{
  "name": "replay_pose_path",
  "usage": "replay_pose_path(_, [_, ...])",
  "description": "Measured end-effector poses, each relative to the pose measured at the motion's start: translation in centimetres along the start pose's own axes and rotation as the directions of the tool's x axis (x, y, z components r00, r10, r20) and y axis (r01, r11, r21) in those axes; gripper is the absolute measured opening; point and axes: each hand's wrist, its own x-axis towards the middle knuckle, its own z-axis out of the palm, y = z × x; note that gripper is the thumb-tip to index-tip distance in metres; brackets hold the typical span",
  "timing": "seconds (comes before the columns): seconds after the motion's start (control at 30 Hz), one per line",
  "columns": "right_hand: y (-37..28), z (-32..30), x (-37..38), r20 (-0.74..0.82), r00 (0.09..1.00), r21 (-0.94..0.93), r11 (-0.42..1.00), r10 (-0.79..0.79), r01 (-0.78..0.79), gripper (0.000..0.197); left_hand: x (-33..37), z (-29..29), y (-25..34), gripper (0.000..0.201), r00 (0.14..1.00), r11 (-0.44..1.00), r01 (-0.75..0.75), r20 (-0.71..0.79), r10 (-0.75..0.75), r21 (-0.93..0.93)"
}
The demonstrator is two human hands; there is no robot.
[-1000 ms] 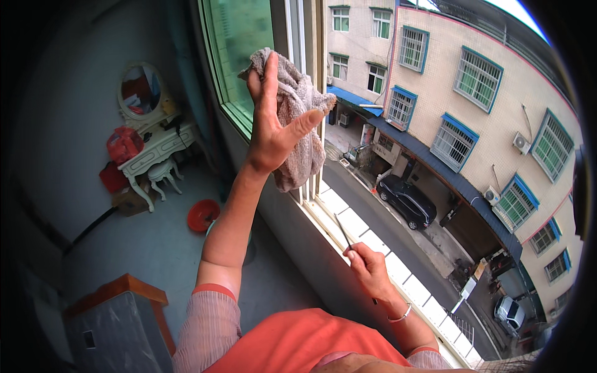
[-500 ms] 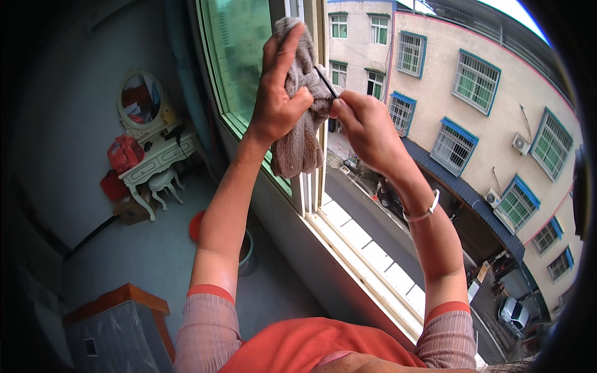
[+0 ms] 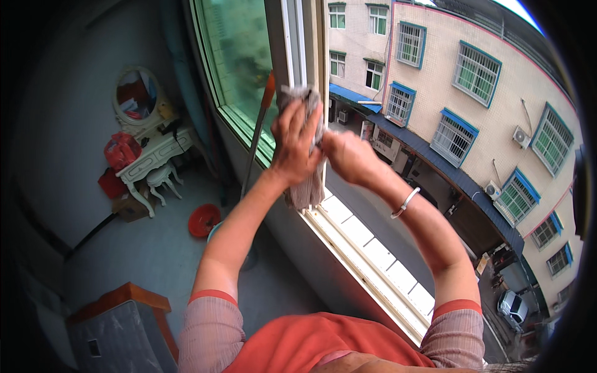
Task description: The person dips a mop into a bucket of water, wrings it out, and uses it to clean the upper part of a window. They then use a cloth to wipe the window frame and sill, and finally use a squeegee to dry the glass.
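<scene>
At the upright window frame, the left hand, fingers slightly parted, holds the grey cloth against its lower part. Just right of the frame, the right hand looks curled beside the cloth; blur hides its grasp, so I cannot tell what it holds.

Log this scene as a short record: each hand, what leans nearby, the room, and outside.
Left hand: holding a grey cloth at the window frame, fingers spread over it
Right hand: close beside the left, fingers curled; anything inside is hidden
Right wrist: white bracelet
Nearby: orange-tipped pole standing aslant
Floor: red basin
Room, left: white dressing table, oval mirror
Outside: pale building, silver car
</scene>
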Motion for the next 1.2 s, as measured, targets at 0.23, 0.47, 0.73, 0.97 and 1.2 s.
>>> replay_pose_path(0.23, [1.2,5.2,-5.3,0.307,0.930,0.089,0.967,0.200,-0.237,0.019,-9.6,3.1,3.5,0.067,0.984,0.986,0.164,0.084,-0.160,-0.043])
replay_pose_path(0.47, [0.3,2.7,-9.1,0.024,0.949,0.763,0.608,0.313,-0.219,0.024,1.8,-1.4,3.4,0.070,0.987,0.996,0.084,-0.134,-0.086,-0.022])
replay_pose_path(0.73, [-2.7,0.6,-13.2,-0.095,0.945,0.820,0.563,0.313,-0.104,0.021,8.7,-4.3,1.0,0.065,0.982,0.715,-0.178,0.167,0.086,0.677])
replay_pose_path(0.97, [-2.5,1.3,-16.2,-0.073,0.960,0.764,0.634,0.269,-0.120,0.018,5.1,-3.0,0.9,0.041,0.936,0.745,-0.323,0.313,0.160,0.584])
replay_pose_path(1.2, [-3.4,1.7,-19.5,-0.097,0.963,0.743,0.663,0.250,-0.097,0.022,-6.6,-0.1,2.2,0.023,0.899,0.822,-0.333,0.418,0.129,0.462])
